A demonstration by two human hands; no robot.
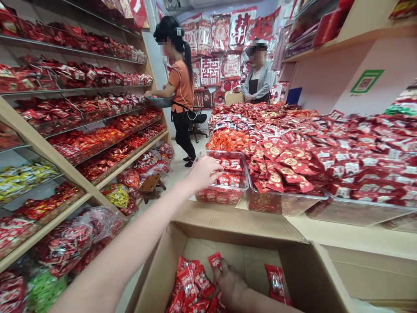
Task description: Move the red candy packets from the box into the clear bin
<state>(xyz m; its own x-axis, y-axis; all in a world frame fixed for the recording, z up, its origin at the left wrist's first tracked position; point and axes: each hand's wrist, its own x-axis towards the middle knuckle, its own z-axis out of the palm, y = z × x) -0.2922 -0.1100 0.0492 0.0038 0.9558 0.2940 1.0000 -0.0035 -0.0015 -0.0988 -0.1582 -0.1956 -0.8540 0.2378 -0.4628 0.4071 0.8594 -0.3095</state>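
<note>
My left hand (208,173) reaches over the left side of a clear plastic bin (244,188), its fingers curled down by the packets. Whatever those fingers hold, if anything, is hidden. Neat rows of small red candy packets (233,179) fill the bin. Down inside an open cardboard box (293,256), my right hand (230,282) has its fingers closed on a red candy packet (214,260). A loose pile of similar packets (189,282) lies in the box to the left of that hand. Another packet (275,280) lies by itself on the right.
More clear bins heaped with red packets (286,165) cover the counter to the right. Shelves of wrapped sweets (81,108) line the left wall, with a small wooden stool (151,184) below. One person (183,87) stands at the shelves, another (259,80) behind the counter.
</note>
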